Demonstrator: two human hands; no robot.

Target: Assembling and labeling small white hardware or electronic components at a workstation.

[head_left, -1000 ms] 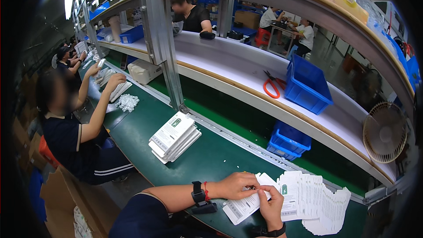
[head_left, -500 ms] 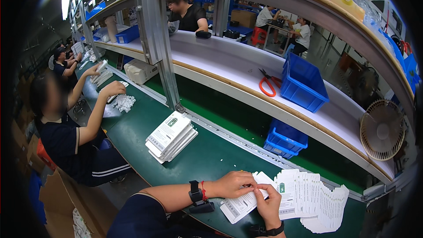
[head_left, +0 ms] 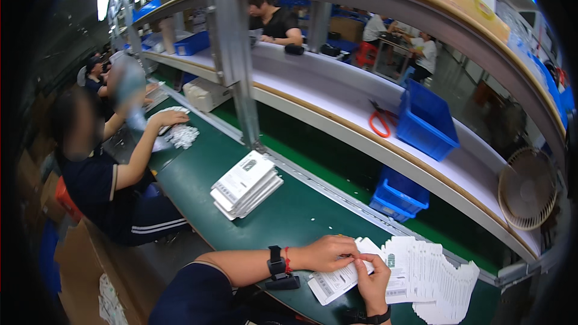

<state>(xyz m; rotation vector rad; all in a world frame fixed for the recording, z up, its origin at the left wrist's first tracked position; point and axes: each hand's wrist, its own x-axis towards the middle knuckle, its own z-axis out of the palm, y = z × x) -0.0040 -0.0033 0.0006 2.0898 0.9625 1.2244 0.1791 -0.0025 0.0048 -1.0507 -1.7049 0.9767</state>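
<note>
My left hand (head_left: 330, 254) and my right hand (head_left: 372, 275) meet at the fingertips over a white printed card (head_left: 332, 285) at the front of the green table. Both are closed, with thumbs and forefingers pinched together. Whatever sits between the fingertips is too small and covered to make out. The card's lower part shows below the hands, and its far end sticks out beyond them. Just right of my right hand lies a fanned row of similar white cards (head_left: 415, 272), overlapping one another.
A stack of white cards (head_left: 245, 182) stands on the green table (head_left: 198, 171) to the left. Farther left, a co-worker (head_left: 90, 168) reaches toward small white pieces (head_left: 182, 136). Blue bins (head_left: 426, 121), red-handled scissors (head_left: 380, 125) and a fan (head_left: 528, 188) are at the shelf.
The view has shifted slightly, so the scene sits a little farther right. My hands stay pinched over the card. The co-worker's far hand has moved, with a blurred pale bluish shape now near it.
</note>
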